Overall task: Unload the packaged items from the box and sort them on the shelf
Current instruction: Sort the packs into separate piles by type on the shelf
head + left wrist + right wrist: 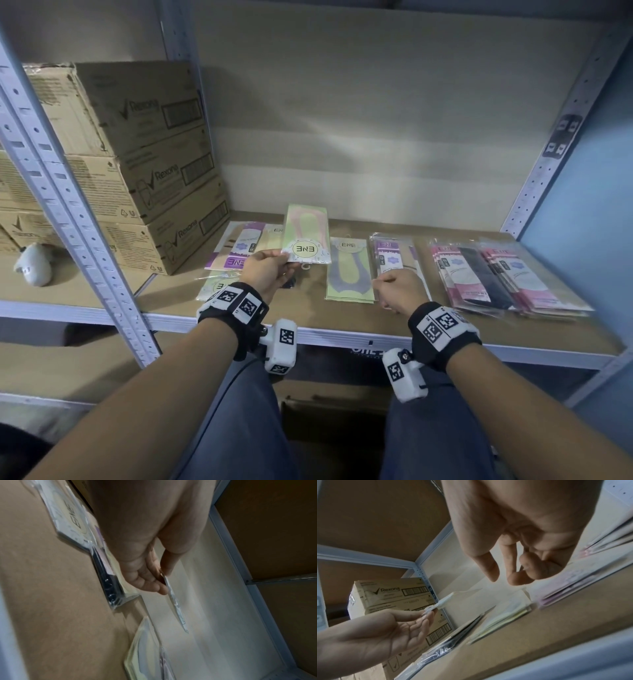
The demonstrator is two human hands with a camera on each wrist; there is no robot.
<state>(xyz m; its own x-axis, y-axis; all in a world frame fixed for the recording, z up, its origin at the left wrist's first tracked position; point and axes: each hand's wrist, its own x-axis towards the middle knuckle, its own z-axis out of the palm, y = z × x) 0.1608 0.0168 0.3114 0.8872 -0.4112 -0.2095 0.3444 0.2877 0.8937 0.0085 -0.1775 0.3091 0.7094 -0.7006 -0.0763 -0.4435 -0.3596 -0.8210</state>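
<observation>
Green packet (306,236), flat sock pack with a pink outline and round ENE label, is held above the shelf (342,334), just left of the green-and-grey packet (349,270) taken here as landmark. Left hand (265,270) pinches its near label end between thumb and fingertips; the left wrist view shows it edge-on, very thin. Right hand (399,291) sits just right of the landmark, fingers loosely curled, holding nothing. Judgement: packet is light, card-backed so fairly stiff, the clear sleeve slick; an edge pinch at the label end looks adequate, though the far end may droop or slip if the hold loosens. Surroundings: purple packets (239,253) lie left of the landmark, partly beneath the held packet; another purple pile (390,257) just right; pink and black stack (496,277) well right. Rexona cartons (147,164) stand far left, against the shelf post (65,192). Nothing blocks setting it down on the landmark; neighbouring sleeves overlap and could slide. Source box not clearly identifiable.
</observation>
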